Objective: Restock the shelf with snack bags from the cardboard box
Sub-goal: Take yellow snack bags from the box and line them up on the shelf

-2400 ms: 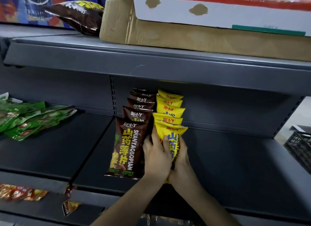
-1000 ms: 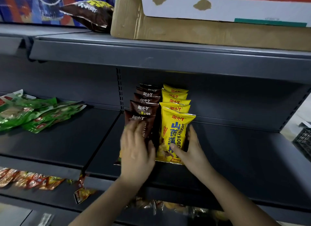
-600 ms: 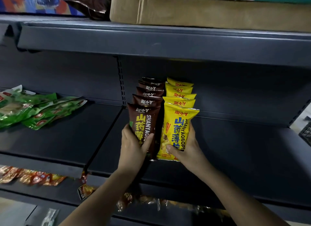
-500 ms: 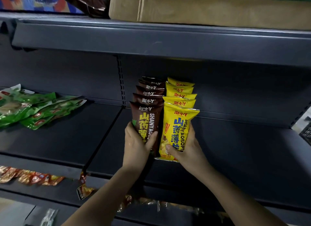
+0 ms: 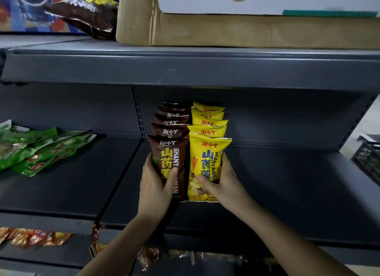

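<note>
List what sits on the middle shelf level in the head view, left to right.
green snack bags → left hand → front brown bag → front yellow bag → right hand → black crate at the right edge, beyond the shelf.

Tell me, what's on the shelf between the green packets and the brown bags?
Nothing: in the head view, bare dark shelf and a divider rail separate the green packets from the brown bags.

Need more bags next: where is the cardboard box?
In the head view the cardboard box sits on the top shelf, upper right, beside a brown bag.
</note>
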A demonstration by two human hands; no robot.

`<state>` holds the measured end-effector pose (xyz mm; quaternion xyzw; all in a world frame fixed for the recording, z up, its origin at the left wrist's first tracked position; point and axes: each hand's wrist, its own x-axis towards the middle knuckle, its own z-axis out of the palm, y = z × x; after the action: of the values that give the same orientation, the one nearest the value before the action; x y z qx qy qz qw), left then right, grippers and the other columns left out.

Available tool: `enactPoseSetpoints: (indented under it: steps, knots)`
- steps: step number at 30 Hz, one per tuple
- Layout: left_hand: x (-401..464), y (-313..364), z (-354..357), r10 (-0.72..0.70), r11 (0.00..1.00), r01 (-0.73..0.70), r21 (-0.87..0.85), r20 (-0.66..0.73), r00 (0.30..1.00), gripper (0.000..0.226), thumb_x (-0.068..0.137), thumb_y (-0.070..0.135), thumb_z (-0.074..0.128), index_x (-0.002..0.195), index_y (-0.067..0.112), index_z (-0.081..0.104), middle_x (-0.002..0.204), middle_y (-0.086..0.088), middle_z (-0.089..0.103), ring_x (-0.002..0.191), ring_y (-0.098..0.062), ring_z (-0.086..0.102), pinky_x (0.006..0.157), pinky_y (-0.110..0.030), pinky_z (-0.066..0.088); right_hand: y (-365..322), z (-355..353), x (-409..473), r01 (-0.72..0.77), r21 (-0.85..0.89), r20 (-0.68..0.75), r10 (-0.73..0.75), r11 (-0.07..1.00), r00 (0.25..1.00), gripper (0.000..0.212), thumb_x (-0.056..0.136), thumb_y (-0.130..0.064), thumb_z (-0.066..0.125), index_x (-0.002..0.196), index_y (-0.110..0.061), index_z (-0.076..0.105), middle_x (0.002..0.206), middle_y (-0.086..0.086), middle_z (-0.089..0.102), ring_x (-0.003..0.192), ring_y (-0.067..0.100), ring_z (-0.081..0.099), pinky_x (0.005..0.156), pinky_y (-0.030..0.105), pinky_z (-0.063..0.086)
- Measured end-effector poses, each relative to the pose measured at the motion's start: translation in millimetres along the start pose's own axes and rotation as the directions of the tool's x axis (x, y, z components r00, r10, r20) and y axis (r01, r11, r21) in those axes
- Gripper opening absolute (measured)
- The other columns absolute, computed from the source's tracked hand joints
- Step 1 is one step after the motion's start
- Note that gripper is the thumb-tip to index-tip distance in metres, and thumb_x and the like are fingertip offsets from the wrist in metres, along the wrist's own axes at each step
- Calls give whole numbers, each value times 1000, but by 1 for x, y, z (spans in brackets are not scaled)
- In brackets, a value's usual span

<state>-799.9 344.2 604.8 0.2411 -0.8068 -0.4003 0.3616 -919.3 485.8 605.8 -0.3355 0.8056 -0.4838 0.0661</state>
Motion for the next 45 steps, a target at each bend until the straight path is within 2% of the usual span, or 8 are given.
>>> enactPoseSetpoints:
  steps: [6, 11, 17, 26, 31, 36, 41, 45]
  knots:
    - [4, 3, 0, -70, 998, 70, 4, 44, 997, 64, 87, 45, 52, 138, 16, 27, 131, 1, 47, 120, -18, 48, 90, -31, 39, -3, 0, -7, -35, -21, 5, 35, 999, 999, 85, 75, -62, 58, 144, -24, 26, 137, -4, 44, 124, 15, 49, 100, 42, 46]
    - [1, 10, -3, -80, 994, 80, 74, 5, 997, 68, 89, 43, 54, 139, 4, 29, 135, -15, 41, 129, -29, 37, 106, -41, 33, -7, -13, -14, -62, -35, 53, 64, 997, 997, 65, 80, -49, 62, 133, -19, 43, 130, 3, 51, 122, 19, 50, 101, 36, 43]
    - [-42, 51, 0, 230, 949, -183, 256, -171, 958, 49, 77, 8, 51, 125, -3, 45, 121, -22, 48, 117, -37, 42, 100, -42, 33, -7, -56, -57, -57, -117, 54, 64, 992, 997, 46, 93, -27, 56, 133, -6, 49, 131, 10, 55, 119, 20, 54, 98, 26, 41]
    - [-201, 92, 83, 389, 905, -411, 111, 179, 904, 32, 74, 3, 40, 98, 5, 61, 100, -11, 59, 94, -24, 52, 80, -33, 43, 54, -154, -208, -89, -77, 103, 97, 993, 990, 21, 96, -18, 52, 114, -21, 62, 108, -9, 64, 98, 5, 59, 82, 15, 47]
    - [-282, 86, 149, 273, 925, -359, 128, 436, 858, 28, 77, 8, 38, 95, 13, 59, 91, -9, 63, 88, -22, 53, 72, -34, 46, 135, -184, -272, -183, -288, 235, 255, 940, 938, 22, 95, -25, 52, 115, -24, 62, 112, -7, 65, 100, 8, 61, 84, 25, 49]
    - [-319, 75, 202, 102, 918, -332, 217, 679, 727, 25, 68, -1, 48, 83, 10, 65, 85, -6, 64, 84, -30, 63, 69, -38, 53, 193, -195, -306, -263, -370, 298, 381, 891, 875, 25, 95, -27, 48, 118, -23, 58, 110, -7, 60, 100, 15, 61, 83, 34, 52]
    - [-338, 61, 235, -136, 901, -233, 366, 748, 649, 29, 88, 4, 44, 111, 15, 58, 114, -1, 56, 113, -21, 48, 88, -33, 40, 234, -191, -321, -343, -428, 383, 511, 836, 770, 28, 96, -28, 44, 119, -18, 58, 116, 1, 59, 104, 21, 60, 86, 36, 50]
    - [-348, 49, 252, -396, 835, -149, 529, 766, 506, 28, 93, 11, 38, 119, 12, 49, 124, -7, 48, 117, -27, 45, 92, -38, 41, 270, -178, -328, -459, -494, 409, 664, 738, 627, 26, 94, -27, 43, 114, -16, 56, 116, 7, 60, 98, 28, 62, 82, 39, 52]
